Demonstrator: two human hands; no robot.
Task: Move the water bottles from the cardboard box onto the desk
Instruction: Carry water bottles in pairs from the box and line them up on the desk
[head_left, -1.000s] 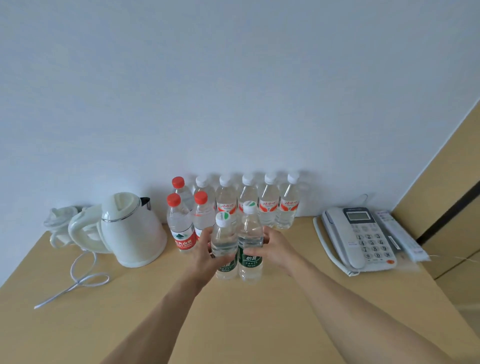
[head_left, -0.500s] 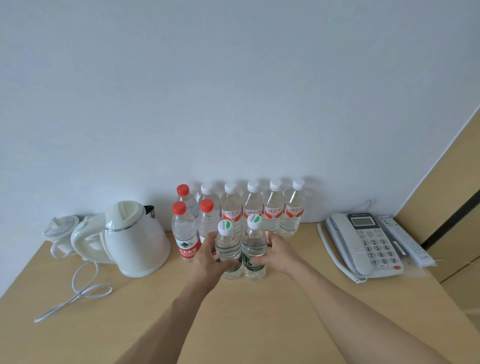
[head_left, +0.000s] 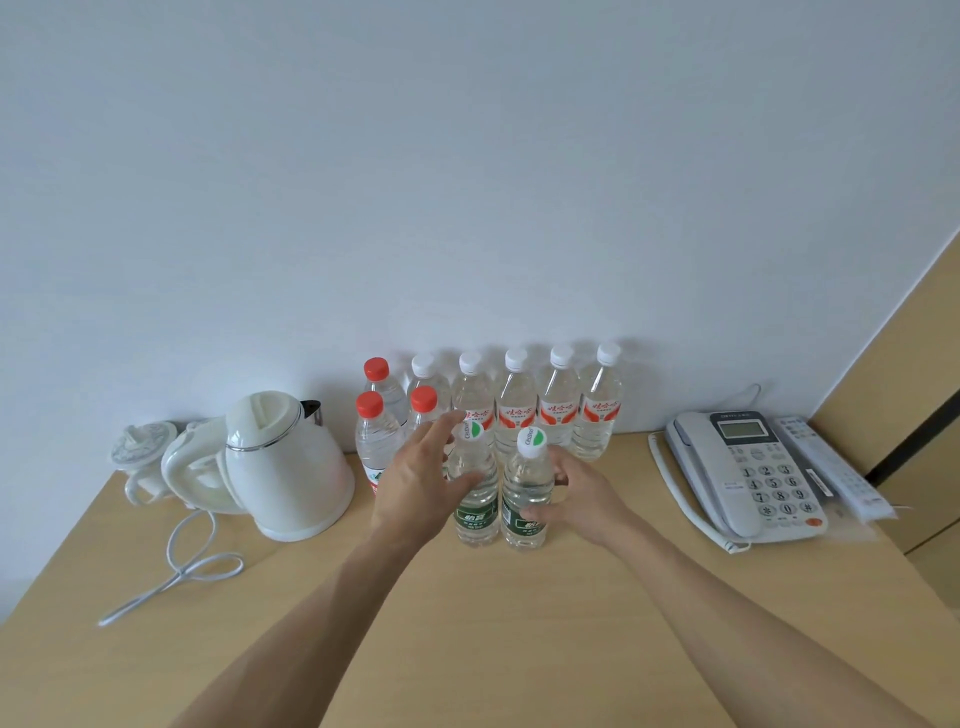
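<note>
Two green-label bottles stand upright side by side on the desk (head_left: 519, 623), touching or nearly so: left green bottle (head_left: 474, 499), right green bottle (head_left: 525, 499), both w/ white-and-green caps. Left hand (head_left: 421, 488) is at the left green bottle, fingers straight and loosely spread, reaching up past its cap; thumb lies across the bottle front, no real curl round it, looks like a loose touch rather than a grip. Right hand (head_left: 576, 493) sits at the right side of the right green bottle, fingers relaxed and slightly bent, thumb tip at the label; can't tell if fingertips touch the plastic. Behind them, vs the wall: row of five white-cap bottles (head_left: 540, 410) w/ red-orange labels, upright, packed close. Left of that row, three red-cap bottles (head_left: 371, 441) clustered, one partly hidden by the left hand. Cardboard box not in view. Far left on desk: white kettle (head_left: 283, 462) w/ its cord (head_left: 182, 561) looped in front. Right side: desk phone (head_left: 748, 467), remote (head_left: 826, 462) just beside it.
</note>
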